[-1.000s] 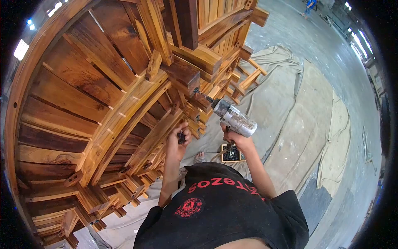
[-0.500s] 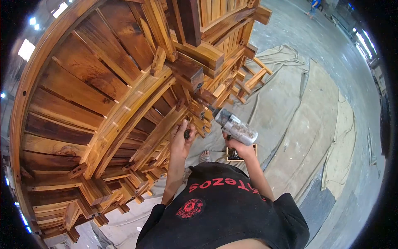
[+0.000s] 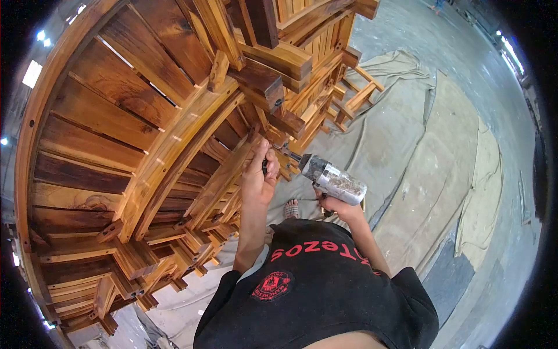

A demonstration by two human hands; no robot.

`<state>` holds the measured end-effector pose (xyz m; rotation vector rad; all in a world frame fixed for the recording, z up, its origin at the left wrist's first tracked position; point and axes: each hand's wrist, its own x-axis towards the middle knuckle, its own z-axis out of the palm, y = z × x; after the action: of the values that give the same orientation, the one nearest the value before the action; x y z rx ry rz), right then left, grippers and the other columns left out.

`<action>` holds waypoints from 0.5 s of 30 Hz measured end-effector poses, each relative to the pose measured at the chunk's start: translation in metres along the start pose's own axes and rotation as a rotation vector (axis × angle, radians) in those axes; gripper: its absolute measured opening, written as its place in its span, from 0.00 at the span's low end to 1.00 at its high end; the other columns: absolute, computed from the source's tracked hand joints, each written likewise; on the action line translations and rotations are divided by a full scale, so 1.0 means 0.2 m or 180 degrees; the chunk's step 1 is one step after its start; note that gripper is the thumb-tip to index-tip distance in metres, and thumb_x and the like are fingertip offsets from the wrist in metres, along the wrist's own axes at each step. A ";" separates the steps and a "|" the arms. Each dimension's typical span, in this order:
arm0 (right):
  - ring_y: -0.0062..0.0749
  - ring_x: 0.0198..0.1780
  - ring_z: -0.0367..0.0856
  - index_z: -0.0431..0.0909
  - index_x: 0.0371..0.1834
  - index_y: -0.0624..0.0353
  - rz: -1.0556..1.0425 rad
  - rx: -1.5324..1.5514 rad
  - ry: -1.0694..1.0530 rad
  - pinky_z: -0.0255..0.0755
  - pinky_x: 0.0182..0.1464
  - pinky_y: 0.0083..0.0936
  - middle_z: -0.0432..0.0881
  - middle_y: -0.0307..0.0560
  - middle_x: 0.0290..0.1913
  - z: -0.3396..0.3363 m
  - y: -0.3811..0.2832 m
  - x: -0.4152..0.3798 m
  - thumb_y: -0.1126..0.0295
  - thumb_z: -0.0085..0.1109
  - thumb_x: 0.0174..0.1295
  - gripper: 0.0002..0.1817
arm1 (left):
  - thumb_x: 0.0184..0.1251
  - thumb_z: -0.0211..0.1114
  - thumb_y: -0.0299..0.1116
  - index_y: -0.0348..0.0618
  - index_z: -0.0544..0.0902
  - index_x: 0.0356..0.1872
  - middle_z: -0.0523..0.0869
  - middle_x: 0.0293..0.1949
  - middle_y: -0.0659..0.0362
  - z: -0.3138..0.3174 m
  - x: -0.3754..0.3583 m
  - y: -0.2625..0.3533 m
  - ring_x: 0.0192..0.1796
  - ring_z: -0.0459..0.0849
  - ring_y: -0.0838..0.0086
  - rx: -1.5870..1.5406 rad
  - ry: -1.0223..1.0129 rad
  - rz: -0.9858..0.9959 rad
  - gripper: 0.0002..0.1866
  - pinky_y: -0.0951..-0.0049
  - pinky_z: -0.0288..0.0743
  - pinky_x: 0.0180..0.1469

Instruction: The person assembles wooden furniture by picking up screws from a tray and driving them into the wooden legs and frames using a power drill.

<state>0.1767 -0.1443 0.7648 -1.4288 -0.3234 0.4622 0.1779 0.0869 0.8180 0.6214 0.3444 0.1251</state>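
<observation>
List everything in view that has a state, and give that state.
Drill: held up, bit towards the wood; running or stopped, cannot tell
Right hand: closed round the drill's grip
Left hand: curled round a small dark thing
Slats: fixed in a frame, gaps between some
Cloth: spread on the floor, creased

Our left hand (image 3: 260, 170) partly hides a dark object (image 3: 265, 167). The top edge cuts off a distant, blurred person (image 3: 438, 5).

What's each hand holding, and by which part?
Right hand: power driver, by its handle. Left hand: small dark item in curled fingers; which part, can't tell.
</observation>
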 end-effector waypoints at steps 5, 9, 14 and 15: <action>0.31 0.41 0.82 0.81 0.45 0.61 -0.0321 -0.0371 -0.0039 0.74 0.47 0.28 0.85 0.42 0.39 -0.01 0.01 -0.02 0.77 0.61 0.45 0.19 | 0.71 0.61 0.40 0.43 0.78 0.36 0.73 0.20 0.67 0.01 -0.02 0.02 0.18 0.67 0.85 -0.0033 -0.0324 0.0002 0.11 0.85 0.55 0.19; 0.33 0.42 0.82 0.82 0.46 0.60 -0.0207 -0.0525 -0.0189 0.74 0.49 0.28 0.85 0.44 0.40 -0.01 -0.02 -0.02 0.77 0.61 0.44 0.20 | 0.69 0.62 0.44 0.43 0.77 0.35 0.70 0.17 0.68 0.05 -0.03 0.03 0.16 0.62 0.85 0.0220 -0.0101 -0.0114 0.14 0.84 0.53 0.19; 0.32 0.42 0.82 0.81 0.46 0.60 -0.0339 -0.0462 -0.0038 0.74 0.49 0.27 0.85 0.44 0.40 0.00 -0.05 -0.01 0.77 0.60 0.44 0.20 | 0.71 0.60 0.43 0.42 0.77 0.35 0.69 0.17 0.69 0.08 -0.01 0.02 0.16 0.62 0.86 0.0716 -0.0146 0.0134 0.14 0.84 0.52 0.18; 0.31 0.42 0.82 0.81 0.46 0.60 -0.0302 -0.0500 0.0016 0.74 0.49 0.26 0.85 0.44 0.40 0.01 -0.06 -0.01 0.77 0.60 0.45 0.20 | 0.72 0.59 0.43 0.41 0.77 0.35 0.68 0.17 0.69 0.09 -0.01 0.01 0.16 0.62 0.86 0.0885 -0.0160 0.0312 0.14 0.84 0.52 0.18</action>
<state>0.1750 -0.1453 0.7769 -1.5595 -0.4292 0.3619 0.1823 0.0779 0.8324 0.9154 0.2848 0.1565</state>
